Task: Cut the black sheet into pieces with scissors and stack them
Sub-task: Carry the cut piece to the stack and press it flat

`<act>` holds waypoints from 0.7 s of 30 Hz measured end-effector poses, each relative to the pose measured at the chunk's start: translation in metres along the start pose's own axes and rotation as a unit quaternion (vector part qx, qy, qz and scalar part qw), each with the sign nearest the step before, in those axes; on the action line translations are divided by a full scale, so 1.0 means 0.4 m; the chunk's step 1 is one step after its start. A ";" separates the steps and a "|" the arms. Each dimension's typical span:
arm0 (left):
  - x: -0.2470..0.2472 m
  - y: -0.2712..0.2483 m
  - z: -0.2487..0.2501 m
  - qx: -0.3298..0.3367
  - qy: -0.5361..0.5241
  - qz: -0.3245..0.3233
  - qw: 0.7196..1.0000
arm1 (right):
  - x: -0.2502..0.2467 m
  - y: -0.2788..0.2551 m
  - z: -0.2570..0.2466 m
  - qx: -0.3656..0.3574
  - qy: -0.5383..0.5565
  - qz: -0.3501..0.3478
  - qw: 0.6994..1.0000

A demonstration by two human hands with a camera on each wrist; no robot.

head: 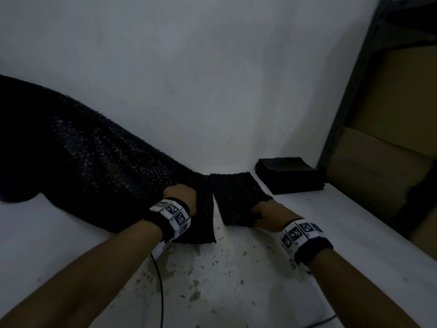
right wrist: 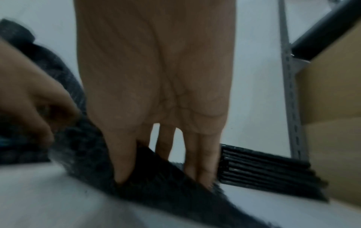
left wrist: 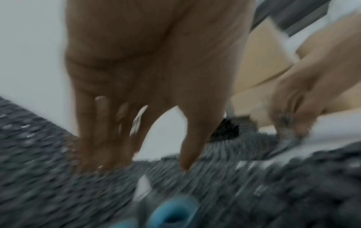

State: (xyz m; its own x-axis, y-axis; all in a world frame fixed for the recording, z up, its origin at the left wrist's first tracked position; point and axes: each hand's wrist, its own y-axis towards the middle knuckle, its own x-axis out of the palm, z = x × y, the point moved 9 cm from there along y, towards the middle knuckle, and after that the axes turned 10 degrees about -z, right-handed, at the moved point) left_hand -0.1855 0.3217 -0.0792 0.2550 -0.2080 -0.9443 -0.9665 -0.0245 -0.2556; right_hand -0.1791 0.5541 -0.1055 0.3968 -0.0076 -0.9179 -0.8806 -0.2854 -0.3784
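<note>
Pressing down on the black sheet (head: 89, 150) with the straight, spread fingers of the left hand (head: 181, 197), and pinching the near edge of the cut piece (head: 236, 195) between thumb and fingers of the right hand (head: 262, 213). Just beyond the right hand, slightly to its outer side, waiting for this piece: the stack (head: 288, 176). To do the step well, probably best first to check the far end of the cut, between the two hands, since impossible to tell if the last threads are already separated there. Then keep the left palm firm, lift the piece low and flat, and lay it square on the stack edges. Only from the head view: the long rest of the sheet going away past the left hand. Only from the left wrist view: a blue loop (left wrist: 171, 214) under the wrist, perhaps the scissors handle, too blurred to be sure. Only from the right wrist view: the many thin layers in the side of the stack.
</note>
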 end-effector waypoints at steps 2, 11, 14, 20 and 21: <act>-0.029 0.005 0.055 0.103 -0.054 0.031 0.993 | -0.012 -0.009 -0.008 -0.008 0.014 -0.004 1.000; -0.042 -0.019 0.214 0.321 -0.415 -0.102 0.845 | -0.146 -0.095 -0.028 -0.028 0.097 0.006 0.995; -0.025 0.013 0.180 0.272 -0.497 -0.122 0.815 | -0.175 -0.132 0.032 0.017 0.157 0.022 0.987; 0.041 0.049 0.125 0.160 -0.596 -0.143 0.774 | -0.097 -0.123 0.113 -0.004 0.486 0.040 0.873; 0.046 0.051 0.125 0.149 -0.614 -0.140 0.762 | -0.080 -0.113 0.126 0.006 0.506 0.056 0.861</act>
State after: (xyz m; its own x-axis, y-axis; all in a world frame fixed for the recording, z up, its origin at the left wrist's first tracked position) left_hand -0.1990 0.3662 -0.1122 0.4633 0.8411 -0.2790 -0.8655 0.3619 -0.3462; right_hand -0.1653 0.6154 -0.0650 0.3266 -0.8666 -0.3773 -0.9281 -0.2186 -0.3013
